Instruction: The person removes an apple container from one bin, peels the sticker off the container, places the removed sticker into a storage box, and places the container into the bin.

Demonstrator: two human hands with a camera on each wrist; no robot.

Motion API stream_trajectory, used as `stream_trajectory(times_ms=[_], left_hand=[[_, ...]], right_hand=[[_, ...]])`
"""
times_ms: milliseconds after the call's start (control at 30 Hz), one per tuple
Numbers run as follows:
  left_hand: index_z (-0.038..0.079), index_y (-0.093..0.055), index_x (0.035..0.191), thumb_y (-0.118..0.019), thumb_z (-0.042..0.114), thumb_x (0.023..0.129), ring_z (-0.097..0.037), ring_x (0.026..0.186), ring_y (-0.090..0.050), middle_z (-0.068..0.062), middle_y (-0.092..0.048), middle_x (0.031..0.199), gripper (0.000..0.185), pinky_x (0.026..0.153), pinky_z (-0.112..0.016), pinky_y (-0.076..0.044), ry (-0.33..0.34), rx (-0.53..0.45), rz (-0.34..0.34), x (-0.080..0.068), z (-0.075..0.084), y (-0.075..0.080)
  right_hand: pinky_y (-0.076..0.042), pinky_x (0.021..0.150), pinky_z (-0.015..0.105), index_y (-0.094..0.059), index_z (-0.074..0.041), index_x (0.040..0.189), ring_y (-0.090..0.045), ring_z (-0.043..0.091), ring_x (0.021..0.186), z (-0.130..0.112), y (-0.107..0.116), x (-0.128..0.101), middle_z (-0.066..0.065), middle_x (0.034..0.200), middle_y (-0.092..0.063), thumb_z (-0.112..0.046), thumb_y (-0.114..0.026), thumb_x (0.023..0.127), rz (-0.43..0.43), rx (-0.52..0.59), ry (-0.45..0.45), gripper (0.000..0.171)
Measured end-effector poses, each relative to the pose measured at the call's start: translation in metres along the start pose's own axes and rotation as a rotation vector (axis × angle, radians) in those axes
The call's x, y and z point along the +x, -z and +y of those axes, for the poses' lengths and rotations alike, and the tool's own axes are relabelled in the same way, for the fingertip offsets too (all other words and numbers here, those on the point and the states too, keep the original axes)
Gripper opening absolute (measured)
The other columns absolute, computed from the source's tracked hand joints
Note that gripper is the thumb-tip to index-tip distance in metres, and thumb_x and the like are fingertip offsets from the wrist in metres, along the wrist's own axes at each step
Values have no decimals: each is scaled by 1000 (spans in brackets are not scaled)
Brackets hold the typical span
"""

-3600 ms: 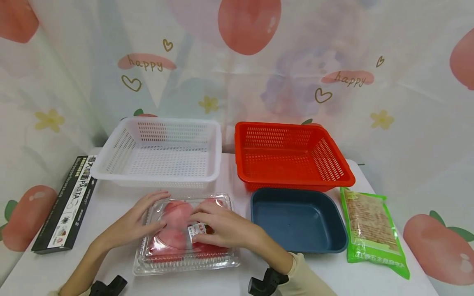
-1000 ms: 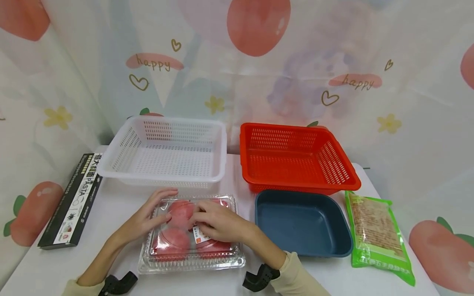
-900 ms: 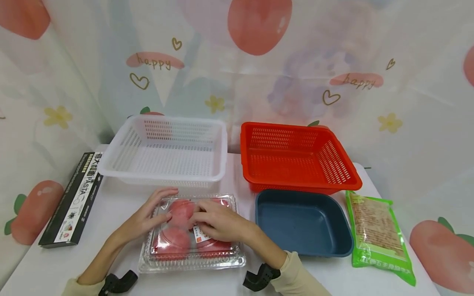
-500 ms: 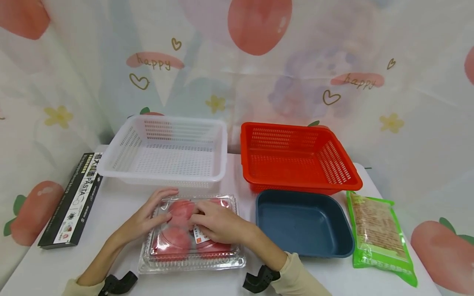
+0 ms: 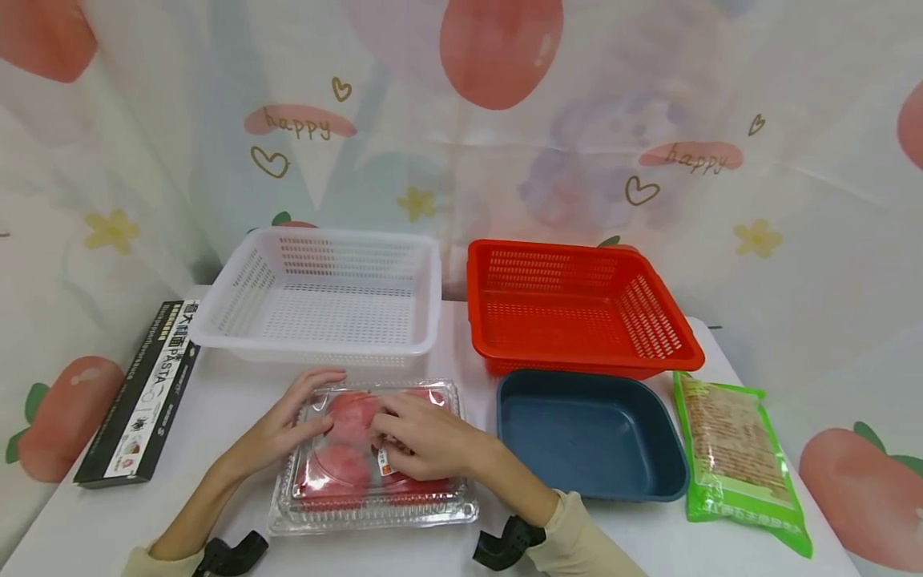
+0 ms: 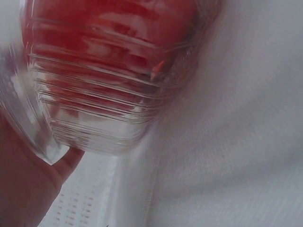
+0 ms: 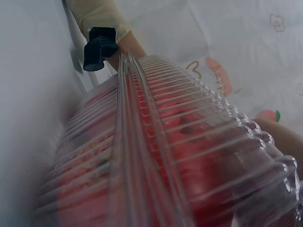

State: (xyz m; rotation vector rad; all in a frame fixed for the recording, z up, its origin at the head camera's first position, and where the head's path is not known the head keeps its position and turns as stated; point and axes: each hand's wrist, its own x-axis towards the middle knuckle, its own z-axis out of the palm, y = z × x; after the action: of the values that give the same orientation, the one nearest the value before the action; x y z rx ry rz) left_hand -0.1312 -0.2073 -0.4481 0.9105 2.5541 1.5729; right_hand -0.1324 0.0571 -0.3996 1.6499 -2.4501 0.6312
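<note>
A clear plastic clamshell box (image 5: pixel 360 513) with round pink-red pieces (image 5: pixel 339 465) inside lies closed on the table; their kind is blurred by the lid. My left hand (image 5: pixel 277 433) rests on its left side, fingers stretched along the far left edge and thumb on the lid. The left wrist view shows a fingertip (image 6: pixel 71 161) at the box's edge. On the lid, my right hand (image 5: pixel 433 441) has its fingers curled at a white label (image 5: pixel 384 462), seemingly pinching it; the fingers hide most of the label. The right wrist view shows the box's ribbed side (image 7: pixel 189 132).
A white basket (image 5: pixel 324 349) and a red basket (image 5: pixel 577 361) stand at the back. Right of the box is a dark blue basin (image 5: pixel 591 433), then a green-edged packet (image 5: pixel 739 449). A black-and-white pasta box (image 5: pixel 140 401) lies at the left.
The right hand's fingers have drawn together over the label, which shows as a narrower strip now. The left hand stays on the box's left side. The view has shifted slightly.
</note>
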Motion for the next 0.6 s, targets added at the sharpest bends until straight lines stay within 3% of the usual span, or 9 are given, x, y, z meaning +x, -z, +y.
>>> stream_trajectory(times_ms=[133, 400, 600], left_hand=[[13, -40, 145, -57, 7, 93, 3, 132, -35, -5, -38, 147, 54, 101, -28, -40, 10, 1, 1, -2, 0, 0], [10, -40, 145, -57, 6, 93, 2, 133, -35, -6, -38, 147, 54, 103, -26, -39, -7, -11, -4, -1, -4, -2], [12, -40, 145, -57, 7, 94, 2, 132, -36, -6, -39, 147, 54, 102, -29, -41, 5, 7, 3, -3, -2, 0]], right_hand=[[-36, 75, 13, -57, -18, 88, -46, 6, 82, -2, 1, 0, -6, 91, -52, -12, -59, 85, -39, 34, -45, 6], [-36, 76, 16, -55, -17, 86, -44, 6, 80, -1, 2, -1, -6, 88, -50, -17, -56, 88, -78, -45, -26, 2], [-34, 78, 16, -52, -18, 86, -43, 5, 82, -2, 2, 1, -8, 88, -48, -18, -54, 87, -133, -16, -62, 2]])
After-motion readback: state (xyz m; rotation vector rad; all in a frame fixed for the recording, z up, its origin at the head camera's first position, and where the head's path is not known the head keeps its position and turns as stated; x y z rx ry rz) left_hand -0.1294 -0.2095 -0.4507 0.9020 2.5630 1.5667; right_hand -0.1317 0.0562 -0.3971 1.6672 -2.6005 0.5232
